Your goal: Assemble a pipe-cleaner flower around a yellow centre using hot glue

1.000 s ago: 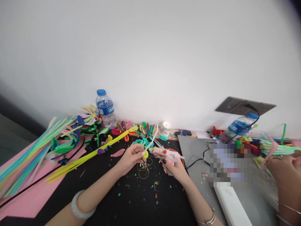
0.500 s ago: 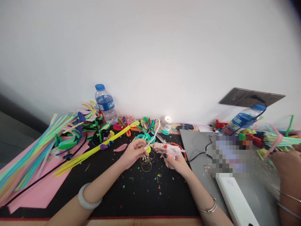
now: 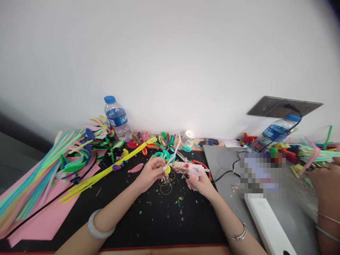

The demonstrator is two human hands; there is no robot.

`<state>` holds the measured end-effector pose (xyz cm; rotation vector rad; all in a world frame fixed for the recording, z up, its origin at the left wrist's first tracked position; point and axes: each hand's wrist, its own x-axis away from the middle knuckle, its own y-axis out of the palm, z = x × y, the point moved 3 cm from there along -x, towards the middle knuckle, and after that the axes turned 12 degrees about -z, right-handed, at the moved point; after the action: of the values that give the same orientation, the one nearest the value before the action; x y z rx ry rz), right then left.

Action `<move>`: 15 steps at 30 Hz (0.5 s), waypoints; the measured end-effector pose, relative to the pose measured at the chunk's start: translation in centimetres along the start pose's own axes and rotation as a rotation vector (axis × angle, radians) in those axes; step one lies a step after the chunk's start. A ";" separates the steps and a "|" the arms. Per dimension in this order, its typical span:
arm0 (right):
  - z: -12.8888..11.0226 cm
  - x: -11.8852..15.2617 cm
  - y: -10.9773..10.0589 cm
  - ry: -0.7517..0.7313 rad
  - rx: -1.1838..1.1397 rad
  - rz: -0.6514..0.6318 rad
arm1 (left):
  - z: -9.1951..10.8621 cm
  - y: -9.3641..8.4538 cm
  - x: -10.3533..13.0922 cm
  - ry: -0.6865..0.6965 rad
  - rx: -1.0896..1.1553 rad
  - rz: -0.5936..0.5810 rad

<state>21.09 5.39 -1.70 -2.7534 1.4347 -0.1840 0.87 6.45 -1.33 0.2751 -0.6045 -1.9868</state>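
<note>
Over the black mat (image 3: 117,219), my left hand (image 3: 152,173) pinches a small yellow fuzzy piece (image 3: 167,169). A pale strip (image 3: 176,148) rises from beside that piece. My right hand (image 3: 199,183) is wrapped round the handle of a pink and white glue gun (image 3: 190,168), with a red light glowing near its grip. The gun's nozzle points left and sits right beside the yellow piece; whether they touch cannot be made out. Thin gold rings (image 3: 166,187) lie on the mat below. Behind the hands are scissors (image 3: 182,156) and teal loops (image 3: 162,154).
Bundled pipe cleaners (image 3: 37,177) lie on pink sheets (image 3: 50,219) at left, near a water bottle (image 3: 118,120). A white candle (image 3: 189,138) stands behind. At right are a white power strip (image 3: 268,226), black cables, another bottle (image 3: 276,132) and another person's hand (image 3: 324,180).
The view has shifted slightly. My hands keep nearly the same pose, with the yellow piece still at the glue gun's nozzle. The other person's hand at right has moved a little.
</note>
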 end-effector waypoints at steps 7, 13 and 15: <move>0.1 -0.1 0.0 -0.028 -0.017 -0.016 | 0.1 0.0 0.0 -0.006 0.002 -0.001; 0.1 -0.1 0.0 0.009 -0.014 0.010 | 0.2 0.0 0.0 -0.007 0.002 0.002; -0.1 0.0 0.0 0.009 -0.011 0.014 | 0.2 0.0 0.0 -0.004 0.004 0.004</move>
<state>21.05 5.40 -1.61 -2.7545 1.4609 -0.1891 0.75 6.55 -1.18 0.2728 -0.6111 -1.9829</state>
